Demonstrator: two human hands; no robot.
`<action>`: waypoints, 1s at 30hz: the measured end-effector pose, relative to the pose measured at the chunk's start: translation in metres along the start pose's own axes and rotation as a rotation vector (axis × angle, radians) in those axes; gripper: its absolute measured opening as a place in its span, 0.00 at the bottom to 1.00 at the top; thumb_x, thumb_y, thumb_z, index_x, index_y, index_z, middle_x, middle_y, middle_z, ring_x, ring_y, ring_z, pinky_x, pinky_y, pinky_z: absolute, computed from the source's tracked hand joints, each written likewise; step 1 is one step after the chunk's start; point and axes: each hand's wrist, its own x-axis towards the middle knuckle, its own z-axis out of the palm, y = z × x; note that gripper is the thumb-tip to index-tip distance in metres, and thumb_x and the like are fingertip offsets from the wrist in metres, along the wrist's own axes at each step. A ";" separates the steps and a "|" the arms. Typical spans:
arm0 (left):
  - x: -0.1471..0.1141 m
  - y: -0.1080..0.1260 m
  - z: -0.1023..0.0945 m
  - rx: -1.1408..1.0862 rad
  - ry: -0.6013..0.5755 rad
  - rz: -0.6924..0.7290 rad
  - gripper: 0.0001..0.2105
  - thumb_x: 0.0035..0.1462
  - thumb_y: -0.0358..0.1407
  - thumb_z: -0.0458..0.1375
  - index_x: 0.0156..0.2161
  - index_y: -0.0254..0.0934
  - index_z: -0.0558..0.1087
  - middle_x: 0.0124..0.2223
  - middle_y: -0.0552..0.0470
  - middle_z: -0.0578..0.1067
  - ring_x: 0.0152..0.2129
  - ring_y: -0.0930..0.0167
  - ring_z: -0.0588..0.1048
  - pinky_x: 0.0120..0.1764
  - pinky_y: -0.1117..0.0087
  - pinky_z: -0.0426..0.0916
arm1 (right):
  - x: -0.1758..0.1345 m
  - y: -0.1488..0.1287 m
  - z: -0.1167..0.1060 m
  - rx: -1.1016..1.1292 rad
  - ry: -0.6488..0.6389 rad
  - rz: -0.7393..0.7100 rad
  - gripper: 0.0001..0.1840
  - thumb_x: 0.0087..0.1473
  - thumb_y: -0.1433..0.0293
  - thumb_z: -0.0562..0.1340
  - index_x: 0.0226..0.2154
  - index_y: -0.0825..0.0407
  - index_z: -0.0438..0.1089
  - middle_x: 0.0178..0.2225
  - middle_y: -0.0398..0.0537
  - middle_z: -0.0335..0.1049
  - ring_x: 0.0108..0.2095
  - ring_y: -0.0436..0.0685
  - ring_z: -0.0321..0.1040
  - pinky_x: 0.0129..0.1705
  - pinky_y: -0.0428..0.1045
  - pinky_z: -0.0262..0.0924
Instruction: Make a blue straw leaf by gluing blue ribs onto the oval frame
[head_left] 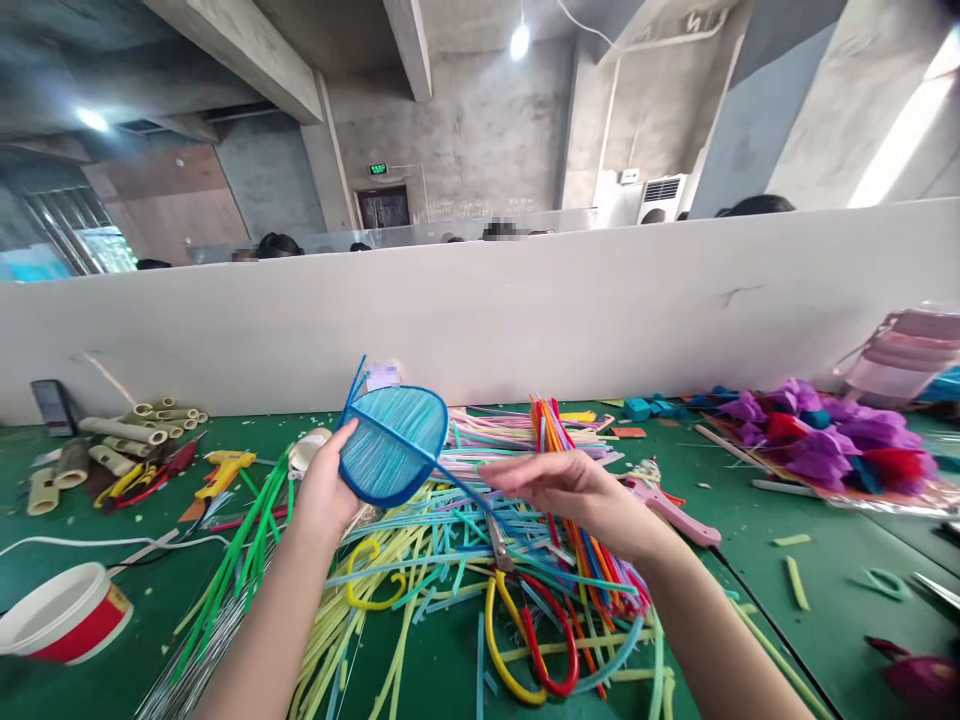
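Left fingers (343,437) closed on dark-rimmed, streaky blue oval (394,460), right fingers (519,470) outstretched, empty

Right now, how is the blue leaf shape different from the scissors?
The blue leaf shape is held up in the left hand; the scissors lie among colourful strips. The leaf shape is blue all over, but the scissors have one yellow and one red handle. The leaf shape is filled in, while the scissors' handles are open loops. Both have rounded curves.
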 end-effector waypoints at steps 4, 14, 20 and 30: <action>0.002 -0.001 -0.007 0.058 -0.096 -0.037 0.09 0.53 0.34 0.66 0.40 0.34 0.77 0.29 0.48 0.82 0.23 0.67 0.80 0.30 0.67 0.76 | 0.004 0.005 -0.004 0.007 0.196 0.029 0.16 0.58 0.59 0.65 0.47 0.45 0.76 0.51 0.49 0.76 0.49 0.59 0.74 0.52 0.57 0.67; -0.026 -0.013 0.010 0.321 -0.471 0.022 0.23 0.50 0.43 0.70 0.50 0.40 0.75 0.42 0.47 0.82 0.35 0.64 0.81 0.38 0.67 0.75 | 0.016 0.029 0.048 0.200 0.197 0.326 0.24 0.54 0.54 0.68 0.49 0.50 0.74 0.44 0.48 0.79 0.42 0.58 0.76 0.46 0.52 0.70; -0.027 -0.007 0.013 0.216 -0.460 0.064 0.23 0.55 0.50 0.64 0.49 0.34 0.78 0.41 0.42 0.82 0.32 0.67 0.80 0.30 0.72 0.73 | 0.019 0.033 0.035 0.341 0.414 0.222 0.24 0.53 0.55 0.68 0.50 0.47 0.74 0.45 0.47 0.79 0.41 0.60 0.77 0.39 0.52 0.72; -0.039 -0.011 0.021 0.511 -0.325 0.532 0.15 0.54 0.42 0.66 0.46 0.40 0.80 0.48 0.45 0.81 0.42 0.63 0.79 0.42 0.71 0.71 | 0.018 0.027 0.046 0.289 0.323 0.255 0.22 0.53 0.56 0.68 0.47 0.50 0.75 0.43 0.47 0.79 0.40 0.58 0.76 0.44 0.51 0.69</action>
